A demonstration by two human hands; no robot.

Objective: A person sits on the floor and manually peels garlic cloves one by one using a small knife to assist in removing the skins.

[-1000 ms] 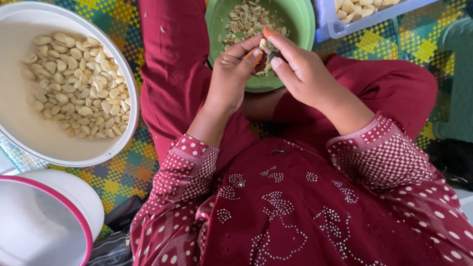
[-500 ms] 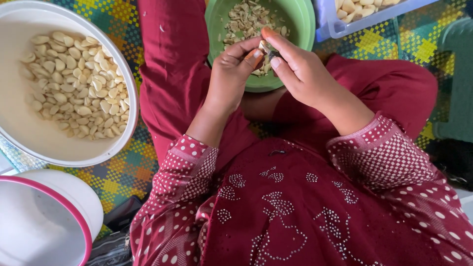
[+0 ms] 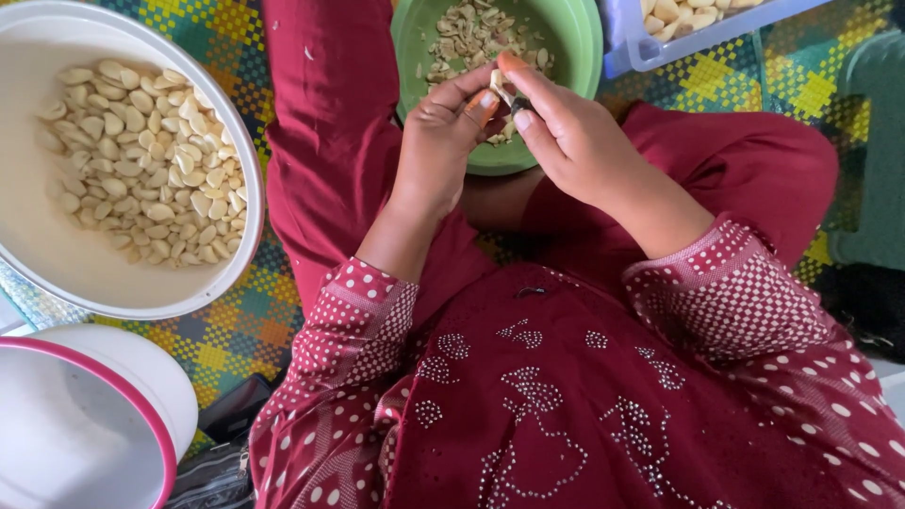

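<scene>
Above the green bowl point(image 3: 566, 57), at the top centre of the head view, both hands meeting fingertip to fingertip. Left hand point(image 3: 438, 151) pinching a small pale garlic clove point(image 3: 498, 87) between thumb and forefinger, grip narrow and closing on the clove. Right hand point(image 3: 575, 141) gripping the same clove from the other side, forefinger lying along its top, thumb pressing beneath; a small dark piece showing at the thumb tip, too small to identify. Clove sitting just over the near rim of the green bowl, clear of the contents.

Lying inside the green bowl, loose papery skins and scraps point(image 3: 471, 38). Resting well to the left, a large white basin point(image 3: 38, 245) holding a heap of peeled cloves point(image 3: 141, 160), pale and smooth. Standing at the lower left corner, a white tub with a pink rim point(image 3: 123, 396), interior not showing any contents. Sitting at the top right, just beside the green bowl, a lavender tray point(image 3: 679, 47) carrying more pale cloves, partly cut off by the frame edge.

Covering the floor beneath everything, a woven mat point(image 3: 236, 320) in green, yellow and orange checks. Filling the lower centre, dark red clothing with white dotted sleeves point(image 3: 726, 302).
</scene>
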